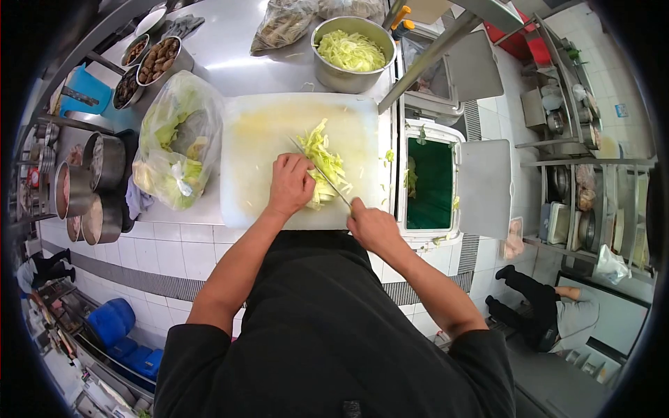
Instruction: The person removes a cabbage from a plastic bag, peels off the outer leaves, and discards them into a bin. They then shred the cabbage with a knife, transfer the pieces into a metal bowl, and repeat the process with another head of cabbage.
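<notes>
My right hand [373,224] is closed around the handle of a kitchen knife [325,176], whose thin blade points up and to the left. Shredded pale green cabbage [325,155] lies in a heap on the white cutting board [251,167], mostly to the right of the blade. Left of the blade, my left hand [291,182] is closed with curled fingers, holding down cabbage mostly hidden beneath it and the knife. More leaves fill a clear plastic bag [182,118] beside the board.
A metal pot of shredded cabbage [350,52] stands behind the board. To the right, a bin with a green inside [428,188] has its lid open. Pots [104,160] stand at the left. Another person [543,306] is at the lower right.
</notes>
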{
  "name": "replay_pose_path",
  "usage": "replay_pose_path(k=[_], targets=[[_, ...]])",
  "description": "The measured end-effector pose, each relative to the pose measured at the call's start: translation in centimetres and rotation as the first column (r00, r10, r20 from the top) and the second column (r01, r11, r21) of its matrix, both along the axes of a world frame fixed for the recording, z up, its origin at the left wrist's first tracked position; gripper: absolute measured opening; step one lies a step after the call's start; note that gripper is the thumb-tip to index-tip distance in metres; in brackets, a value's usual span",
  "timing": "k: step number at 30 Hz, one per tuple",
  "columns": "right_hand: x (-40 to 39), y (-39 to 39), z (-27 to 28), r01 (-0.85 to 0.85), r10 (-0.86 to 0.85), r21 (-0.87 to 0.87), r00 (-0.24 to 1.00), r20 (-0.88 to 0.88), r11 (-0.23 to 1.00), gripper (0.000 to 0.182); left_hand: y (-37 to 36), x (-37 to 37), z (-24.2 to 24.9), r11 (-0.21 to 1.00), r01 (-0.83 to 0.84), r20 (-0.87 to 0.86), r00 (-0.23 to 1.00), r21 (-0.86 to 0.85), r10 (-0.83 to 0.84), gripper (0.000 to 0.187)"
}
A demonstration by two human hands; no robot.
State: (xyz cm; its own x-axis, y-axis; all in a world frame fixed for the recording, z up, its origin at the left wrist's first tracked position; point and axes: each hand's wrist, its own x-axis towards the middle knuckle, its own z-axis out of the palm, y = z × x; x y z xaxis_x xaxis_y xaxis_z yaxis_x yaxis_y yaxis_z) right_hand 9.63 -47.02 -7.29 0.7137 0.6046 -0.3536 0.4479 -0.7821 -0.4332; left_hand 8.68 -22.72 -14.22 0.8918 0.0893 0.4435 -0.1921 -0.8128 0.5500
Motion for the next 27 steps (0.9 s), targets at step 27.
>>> replay_pose_path(k=[27], targets=[[1.3,0.8,7.3,-0.04,0.045,0.055,0.996,-0.077,0.998,0.026,-0.1,-0.2,-0.1,0.999,-0.042,0.036,0.998,-0.005,0.042,0.019]])
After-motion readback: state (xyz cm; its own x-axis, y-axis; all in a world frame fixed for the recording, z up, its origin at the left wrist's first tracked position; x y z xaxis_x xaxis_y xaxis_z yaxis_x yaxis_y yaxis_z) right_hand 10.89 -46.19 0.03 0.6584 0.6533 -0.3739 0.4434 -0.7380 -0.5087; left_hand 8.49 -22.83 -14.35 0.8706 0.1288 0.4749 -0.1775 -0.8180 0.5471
